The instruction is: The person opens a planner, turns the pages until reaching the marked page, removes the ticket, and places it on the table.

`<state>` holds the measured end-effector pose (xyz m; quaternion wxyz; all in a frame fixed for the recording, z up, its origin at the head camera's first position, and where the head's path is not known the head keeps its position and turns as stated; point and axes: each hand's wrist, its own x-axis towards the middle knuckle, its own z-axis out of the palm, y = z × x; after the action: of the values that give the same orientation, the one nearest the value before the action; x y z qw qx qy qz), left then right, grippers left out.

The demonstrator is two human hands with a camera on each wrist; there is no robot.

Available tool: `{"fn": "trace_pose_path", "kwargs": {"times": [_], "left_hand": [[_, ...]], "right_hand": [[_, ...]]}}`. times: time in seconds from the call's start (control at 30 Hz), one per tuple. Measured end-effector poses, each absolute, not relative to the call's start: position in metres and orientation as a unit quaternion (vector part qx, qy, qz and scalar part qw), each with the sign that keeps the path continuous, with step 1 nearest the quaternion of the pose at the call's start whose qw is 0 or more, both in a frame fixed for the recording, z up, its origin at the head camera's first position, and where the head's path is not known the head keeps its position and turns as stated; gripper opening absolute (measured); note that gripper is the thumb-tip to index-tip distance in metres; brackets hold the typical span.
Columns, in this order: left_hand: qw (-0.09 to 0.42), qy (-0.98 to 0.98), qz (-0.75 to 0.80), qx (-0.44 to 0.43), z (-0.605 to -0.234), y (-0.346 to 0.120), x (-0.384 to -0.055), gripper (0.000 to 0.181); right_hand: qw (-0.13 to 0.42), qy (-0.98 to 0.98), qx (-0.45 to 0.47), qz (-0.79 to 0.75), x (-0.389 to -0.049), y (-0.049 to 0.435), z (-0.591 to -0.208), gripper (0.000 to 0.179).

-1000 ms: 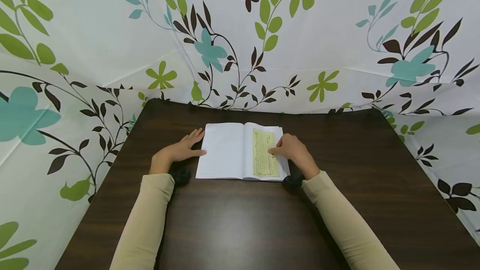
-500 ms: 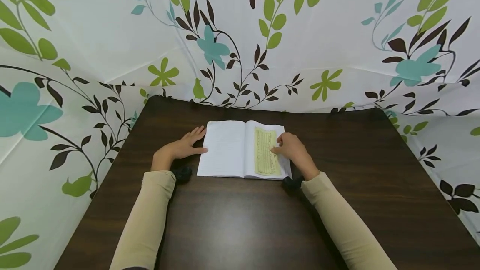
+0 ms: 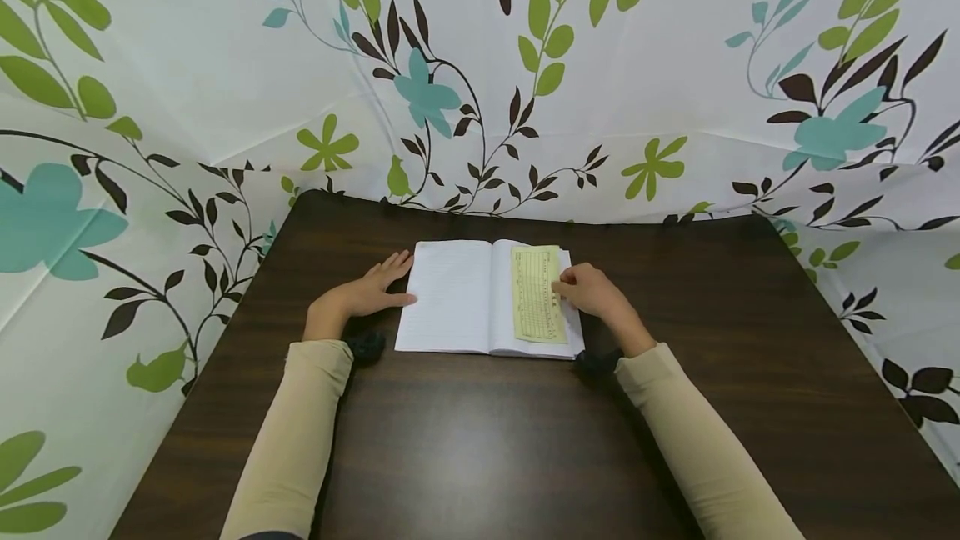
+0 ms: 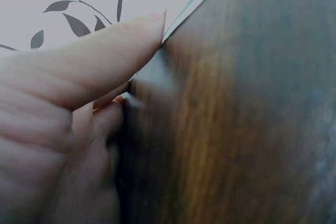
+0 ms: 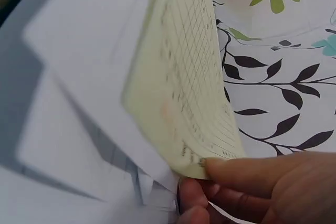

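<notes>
An open notebook (image 3: 452, 298) with white lined pages lies on the table. Over its right page is a yellow printed slip of paper (image 3: 537, 294), its lower edge slightly raised. My right hand (image 3: 595, 290) pinches the slip's right edge; in the right wrist view the thumb (image 5: 247, 174) is on the printed face and curled fingers are beneath. My left hand (image 3: 362, 291) rests at the notebook's left edge, fingers extended and thumb touching the margin. In the left wrist view the left thumb (image 4: 121, 51) lies against the page edge, with the other fingers partly hidden.
The dark wooden table (image 3: 465, 440) stretches around the notebook. A white cloth (image 3: 247, 82) with leaf and flower prints hangs behind and beside it. Dark wrist devices sit near both cuffs. In the right wrist view, loose white page corners (image 5: 79, 119) fan out beside the slip.
The yellow slip has risen and shifted slightly away and to the right over the page. My right hand has moved a little right with it. The left hand stays put.
</notes>
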<state>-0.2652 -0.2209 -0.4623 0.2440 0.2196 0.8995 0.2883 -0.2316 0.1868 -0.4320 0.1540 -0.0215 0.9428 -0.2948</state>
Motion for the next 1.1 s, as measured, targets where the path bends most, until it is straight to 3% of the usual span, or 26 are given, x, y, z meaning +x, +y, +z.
{"fn": "trace_pose_path", "kwargs": {"times": [0.67,1.1], "left_hand": [[0.243,0.900,0.286,0.222,-0.459,-0.222,-0.264,0.090],[0.245,0.900,0.283,0.221,-0.459,-0.222,-0.264,0.090]], "right_hand": [[0.115,0.918,-0.028,-0.378,-0.242,0.184,-0.410,0.038],[0.106,0.906,-0.034,-0.408,-0.249,0.157,-0.397,0.034]]}}
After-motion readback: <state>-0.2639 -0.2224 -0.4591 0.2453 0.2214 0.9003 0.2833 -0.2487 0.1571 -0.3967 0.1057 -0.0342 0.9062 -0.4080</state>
